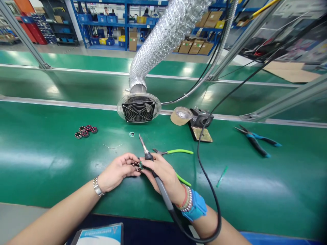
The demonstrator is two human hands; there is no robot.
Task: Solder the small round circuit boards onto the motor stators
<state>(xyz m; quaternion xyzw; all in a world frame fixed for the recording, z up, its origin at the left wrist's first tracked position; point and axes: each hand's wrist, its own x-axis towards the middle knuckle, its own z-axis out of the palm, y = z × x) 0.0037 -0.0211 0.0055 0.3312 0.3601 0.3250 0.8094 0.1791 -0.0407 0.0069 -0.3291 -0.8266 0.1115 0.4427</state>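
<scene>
My left hand (121,170) is closed on a small round part with copper windings (135,165), low over the green bench. My right hand (163,172) grips a soldering iron (163,192), whose bare metal tip points away from me, up and to the left. A small green circuit board (140,165) sits against the wound part, between the fingertips of both hands. The fingers partly cover both pieces, so how they join is hidden. Green-handled cutters (178,151) lie behind my right hand, partly covered by it.
Several round wound parts (85,131) lie at left, near a thin wire (112,147). A small disc board (131,134) lies before the extractor fan (138,111). Farther right are a solder roll (181,116), iron stand (201,124), blue-handled pliers (258,140) and a green strip (221,176). The iron's cord (200,160) loops nearby.
</scene>
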